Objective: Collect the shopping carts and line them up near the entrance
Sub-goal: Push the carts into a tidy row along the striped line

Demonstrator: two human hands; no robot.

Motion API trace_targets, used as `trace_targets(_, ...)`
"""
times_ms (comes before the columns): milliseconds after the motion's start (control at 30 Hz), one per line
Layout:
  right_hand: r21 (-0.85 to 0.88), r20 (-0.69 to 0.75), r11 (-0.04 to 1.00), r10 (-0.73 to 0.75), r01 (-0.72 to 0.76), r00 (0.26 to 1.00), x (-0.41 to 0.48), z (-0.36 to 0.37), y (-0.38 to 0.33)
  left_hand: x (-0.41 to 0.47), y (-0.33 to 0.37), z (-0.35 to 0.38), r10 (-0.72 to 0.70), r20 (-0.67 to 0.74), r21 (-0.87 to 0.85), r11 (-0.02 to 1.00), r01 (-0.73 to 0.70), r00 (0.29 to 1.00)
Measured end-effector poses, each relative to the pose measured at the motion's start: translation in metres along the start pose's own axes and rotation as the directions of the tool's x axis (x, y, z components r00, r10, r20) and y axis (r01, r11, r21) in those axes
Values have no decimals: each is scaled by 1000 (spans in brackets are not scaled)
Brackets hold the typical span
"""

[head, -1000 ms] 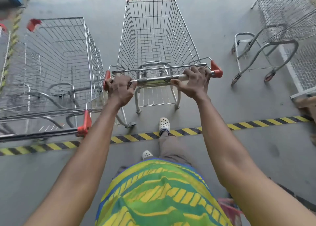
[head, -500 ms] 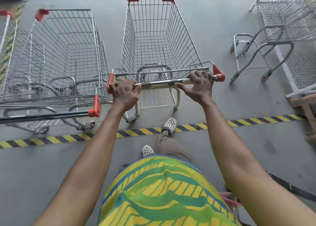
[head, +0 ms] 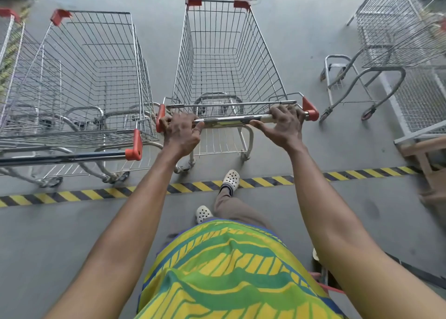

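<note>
Shopping cart [head: 224,53] sits just past the striped floor line [head: 265,181], just beside a second cart [head: 91,77] on its left and roughly parallel. My read: it's being squared into the row. Both hands are on the handle bar [head: 231,121], one near each red end cap, a wide grip for steering. Left hand [head: 182,131]: fingers curled over the bar. Right hand [head: 282,125]: fingers wrapped over the top, thumb stretched along the bar's near side. Other carts [head: 398,28] far right, well apart.

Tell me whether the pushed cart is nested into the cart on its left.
No: the pushed cart, held by left hand and right hand, stands beside the neighbouring cart, not inside it.
</note>
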State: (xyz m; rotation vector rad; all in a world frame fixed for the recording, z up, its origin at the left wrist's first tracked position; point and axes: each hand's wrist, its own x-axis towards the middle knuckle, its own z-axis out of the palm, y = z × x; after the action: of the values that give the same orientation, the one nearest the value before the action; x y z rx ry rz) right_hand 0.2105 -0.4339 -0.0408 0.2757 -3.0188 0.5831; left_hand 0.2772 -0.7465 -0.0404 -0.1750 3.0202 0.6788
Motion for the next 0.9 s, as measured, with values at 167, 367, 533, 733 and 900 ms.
trace_targets(167, 29, -36, 1000, 7, -6, 999, -11, 2, -2, -8, 0, -1, 24, -1, 29, 999, -24, 1000)
trace_targets(367, 34, -107, 999, -3, 7, 994, -24, 5, 1, -23, 0, 0, 65, 14, 74, 995, -66, 998)
trace_targets(533, 30, -121, 999, -10, 14, 993, -30, 6, 2, -31, 4, -4, 79, 18, 79, 994, -80, 997)
trace_targets(733, 18, -130, 1000, -7, 9, 991, -36, 5, 3, -36, 2, 2, 86, 6, 99, 991, -86, 996)
trace_targets(900, 32, -132, 999, -4, 9, 991, -43, 5, 4, -40, -1, 6, 63, 19, 130, 989, -65, 998)
